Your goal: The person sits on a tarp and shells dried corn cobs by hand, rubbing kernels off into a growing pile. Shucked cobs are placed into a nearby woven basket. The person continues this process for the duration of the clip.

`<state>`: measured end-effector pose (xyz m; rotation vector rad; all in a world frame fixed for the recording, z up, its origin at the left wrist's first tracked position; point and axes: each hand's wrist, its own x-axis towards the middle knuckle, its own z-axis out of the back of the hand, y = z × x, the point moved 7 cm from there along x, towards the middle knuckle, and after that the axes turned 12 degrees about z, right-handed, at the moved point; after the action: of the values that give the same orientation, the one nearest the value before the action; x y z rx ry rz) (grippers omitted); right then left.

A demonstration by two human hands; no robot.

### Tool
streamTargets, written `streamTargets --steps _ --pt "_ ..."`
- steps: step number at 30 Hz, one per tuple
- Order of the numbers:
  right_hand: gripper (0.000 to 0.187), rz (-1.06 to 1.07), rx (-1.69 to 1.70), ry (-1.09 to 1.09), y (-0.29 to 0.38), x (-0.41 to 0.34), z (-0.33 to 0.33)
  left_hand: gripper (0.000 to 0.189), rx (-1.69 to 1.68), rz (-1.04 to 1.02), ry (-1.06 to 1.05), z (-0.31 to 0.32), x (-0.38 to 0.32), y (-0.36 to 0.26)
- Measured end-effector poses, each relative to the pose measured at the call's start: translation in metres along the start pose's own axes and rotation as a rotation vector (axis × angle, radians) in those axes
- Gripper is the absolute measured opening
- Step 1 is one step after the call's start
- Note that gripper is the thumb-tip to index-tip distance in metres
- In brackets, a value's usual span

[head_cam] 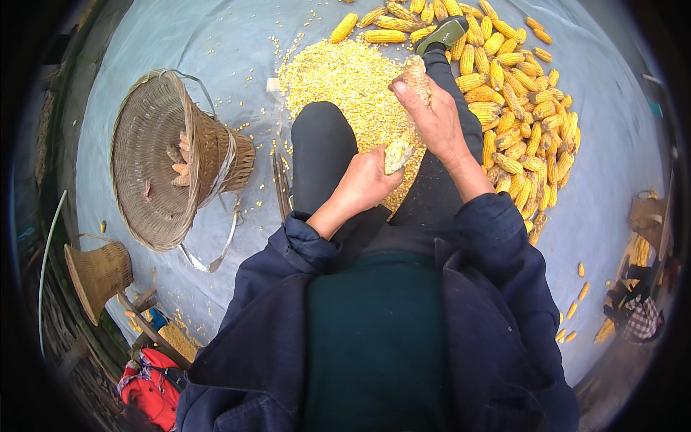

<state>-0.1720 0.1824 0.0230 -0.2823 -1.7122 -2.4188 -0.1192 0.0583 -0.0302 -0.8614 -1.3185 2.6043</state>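
My left hand (367,178) is closed around a pale, mostly bare corn cob (398,155), whose broad end sticks out towards the right. Higher up and to the right, my right hand (434,116) grips another stripped corn cob (417,78), held upright with its tip beyond my fingers. The two hands are apart. Below them, between my legs, spreads a heap of loose yellow corn kernels (340,75). A large pile of corn ears (518,108) lies to the right, beyond my right leg.
A large wicker basket (156,216) lies tipped at the left, with several cobs (182,162) inside. A smaller basket (105,270) stands behind it. A person in red (154,389) is at the lower left, another person (639,318) at the right edge. A grey-blue sheet (237,38) covers the ground.
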Motion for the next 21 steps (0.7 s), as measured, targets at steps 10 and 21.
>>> streamTargets --steps 10,21 --pt "0.058 -0.126 -0.316 0.365 -0.011 -0.030 -0.043 0.032 0.094 -0.216 -0.208 0.007 -0.006 0.004" --pt "0.042 -0.289 0.310 -0.230 -0.046 0.000 0.016 0.027 0.159 -0.096 -0.190 0.010 -0.009 -0.005"
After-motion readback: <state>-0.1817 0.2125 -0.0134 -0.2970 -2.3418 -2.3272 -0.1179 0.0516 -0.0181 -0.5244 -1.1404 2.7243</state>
